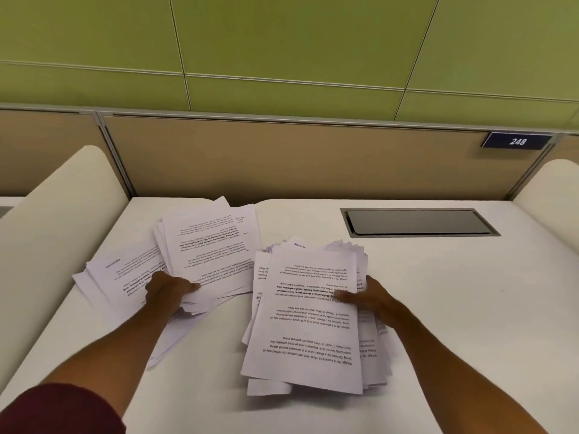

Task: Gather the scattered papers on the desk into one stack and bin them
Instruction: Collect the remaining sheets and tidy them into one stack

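Papers (216, 245) pinched by the left hand (166, 292) and the near pile (300, 333) gripped by the right hand (372, 300) are splaying, risking sheets sliding off.

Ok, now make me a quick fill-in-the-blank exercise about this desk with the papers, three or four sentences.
1. The sign on the partition reads ____.
2. The wall panels above it are ____.
3. The right hand holds the right pile with its ____ on top.
4. The left hand grips the left pile, so there are ____ piles in all.
Missing words: 248; green; thumb; two.
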Available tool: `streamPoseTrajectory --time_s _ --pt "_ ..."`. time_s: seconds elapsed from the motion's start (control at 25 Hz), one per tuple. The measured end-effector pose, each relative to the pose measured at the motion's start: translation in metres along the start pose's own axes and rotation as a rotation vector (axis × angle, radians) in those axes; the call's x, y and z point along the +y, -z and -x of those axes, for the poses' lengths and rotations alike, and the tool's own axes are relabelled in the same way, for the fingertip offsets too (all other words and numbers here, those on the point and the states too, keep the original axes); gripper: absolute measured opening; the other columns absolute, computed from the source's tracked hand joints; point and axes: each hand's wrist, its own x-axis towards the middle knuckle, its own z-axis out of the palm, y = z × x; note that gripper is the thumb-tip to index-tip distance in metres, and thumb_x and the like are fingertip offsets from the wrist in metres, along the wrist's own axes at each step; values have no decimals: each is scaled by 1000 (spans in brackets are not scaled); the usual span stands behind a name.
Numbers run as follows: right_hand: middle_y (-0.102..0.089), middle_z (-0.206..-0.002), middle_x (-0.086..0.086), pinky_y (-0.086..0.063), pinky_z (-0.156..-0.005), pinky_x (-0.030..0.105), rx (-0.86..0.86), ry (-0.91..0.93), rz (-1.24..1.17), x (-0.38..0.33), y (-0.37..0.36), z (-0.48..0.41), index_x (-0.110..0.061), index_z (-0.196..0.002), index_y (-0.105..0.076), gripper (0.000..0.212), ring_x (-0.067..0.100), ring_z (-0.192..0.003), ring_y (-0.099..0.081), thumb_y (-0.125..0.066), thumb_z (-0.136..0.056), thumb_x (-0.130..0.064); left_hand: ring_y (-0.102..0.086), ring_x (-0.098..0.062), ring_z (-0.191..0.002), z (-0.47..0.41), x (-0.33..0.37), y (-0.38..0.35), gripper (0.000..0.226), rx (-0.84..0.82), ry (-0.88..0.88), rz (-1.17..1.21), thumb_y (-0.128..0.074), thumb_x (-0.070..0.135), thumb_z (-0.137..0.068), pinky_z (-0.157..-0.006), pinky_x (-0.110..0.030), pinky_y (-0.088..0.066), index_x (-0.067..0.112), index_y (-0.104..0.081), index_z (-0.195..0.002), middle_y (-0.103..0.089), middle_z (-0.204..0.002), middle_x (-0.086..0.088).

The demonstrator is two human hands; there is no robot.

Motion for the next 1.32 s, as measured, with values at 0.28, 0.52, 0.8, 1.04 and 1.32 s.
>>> streamPoseTrajectory --time_s 0.28,0.52,0.8,1.04,1.32 --pt "-74 -96 9 -56 -50 26 265 -178 -20 14 11 -9 -5 -109 -57 28 21 -67 -75 -69 -88 -20 -58 -39 -107 5 10 10 35 -22 -296 261 -66 -3 -83 -91 -42 -47 -3 -54 -116 -60 -122 -26" --pt "-75 -105 10 -61 -63 34 138 -162 24 9 11 -9 -8 -112 -59 52 29 -85 -75 -86 -70 -23 -59 -32 -104 24 23 27 43 -269 -252 712 -62 -3 -87 -91 -41 -49 0 -48 -128 -58 -127 -19" --pt "-63 -115 9 -55 -50 21 187 -214 51 3 10 -8 -5 -116 -52 33 19 -83 -66 -68 -87 -7 -69 -17 -79 79 61 15 28 -518 -244 987 -61 7 -90 -56 -25 -59 19 -58 -114 -68 -107 -4" --pt "-61 -120 12 -50 -52 18 195 -224 67 1 10 -6 1 -125 -51 38 15 -79 -62 -64 -89 -3 -68 -9 -63 111 88 17 46 -681 -336 1137 -74 11 -71 -50 -16 -53 16 -56 -113 -65 -100 -8" --pt "-62 -121 8 -51 -88 35 114 -167 -280 -8 16 3 -7 -133 -53 76 25 -105 -62 -15 -96 -62 -71 -5 -68 147 35 -36 31 -660 -303 545 -64 -10 -81 -60 -21 -58 17 -53 -90 -71 -96 -5"
